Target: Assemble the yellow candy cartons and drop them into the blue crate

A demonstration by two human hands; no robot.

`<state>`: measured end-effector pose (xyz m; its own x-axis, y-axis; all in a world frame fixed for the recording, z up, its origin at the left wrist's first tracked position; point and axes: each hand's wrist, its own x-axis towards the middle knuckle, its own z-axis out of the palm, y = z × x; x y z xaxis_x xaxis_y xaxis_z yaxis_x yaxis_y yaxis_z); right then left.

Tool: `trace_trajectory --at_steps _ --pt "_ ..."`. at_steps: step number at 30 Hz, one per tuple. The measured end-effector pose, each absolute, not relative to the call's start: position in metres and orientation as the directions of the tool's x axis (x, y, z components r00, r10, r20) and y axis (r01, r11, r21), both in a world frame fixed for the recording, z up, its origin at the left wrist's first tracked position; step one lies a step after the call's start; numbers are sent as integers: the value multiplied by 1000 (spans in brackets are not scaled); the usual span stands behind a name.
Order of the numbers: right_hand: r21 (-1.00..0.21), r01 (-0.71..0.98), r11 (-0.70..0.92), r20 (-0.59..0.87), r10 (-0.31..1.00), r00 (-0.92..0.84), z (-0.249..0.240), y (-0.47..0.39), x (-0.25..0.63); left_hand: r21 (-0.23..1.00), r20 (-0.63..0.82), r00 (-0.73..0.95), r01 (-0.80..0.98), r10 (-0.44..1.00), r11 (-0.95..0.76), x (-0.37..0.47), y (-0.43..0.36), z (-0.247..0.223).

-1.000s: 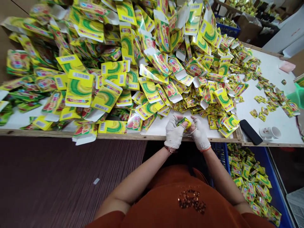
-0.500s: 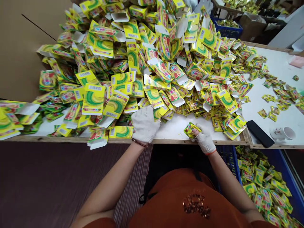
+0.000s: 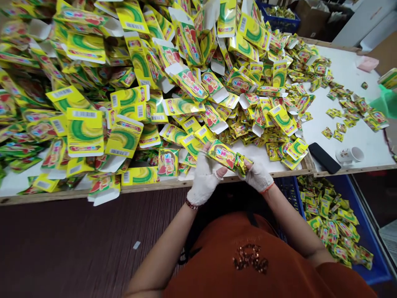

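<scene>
My left hand, in a white fingerless-tipped glove, is closed on a small yellow and green candy box held above the table's front edge. Between the thumb and fingers of my right hand, gloved too, are small candy packets. They meet the right end of the box; whether they are partly inside it I cannot tell. Behind both hands rises a big heap of similar cardboard boxes, several with white flaps standing open. Loose small packets lie at the foot of the heap.
To the right on the white table are a black phone, a printed mug and scattered packets. A blue crate below the table edge holds many filled-looking boxes. A wooden strip edges the table.
My left hand has come away from the heap with a box and moved right to meet the packets in my right hand. The camera view has shifted right.
</scene>
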<state>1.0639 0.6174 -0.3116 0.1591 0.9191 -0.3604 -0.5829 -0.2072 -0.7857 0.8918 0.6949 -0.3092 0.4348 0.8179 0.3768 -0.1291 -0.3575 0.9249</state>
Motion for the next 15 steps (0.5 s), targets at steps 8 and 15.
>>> trace_trajectory --at_steps 8,15 --pt "-932 321 -171 -100 969 225 -286 604 1106 243 268 836 422 479 -873 889 705 -272" --pt "-884 430 -184 15 908 418 -289 602 1097 308 125 766 574 631 -758 897 703 -289"
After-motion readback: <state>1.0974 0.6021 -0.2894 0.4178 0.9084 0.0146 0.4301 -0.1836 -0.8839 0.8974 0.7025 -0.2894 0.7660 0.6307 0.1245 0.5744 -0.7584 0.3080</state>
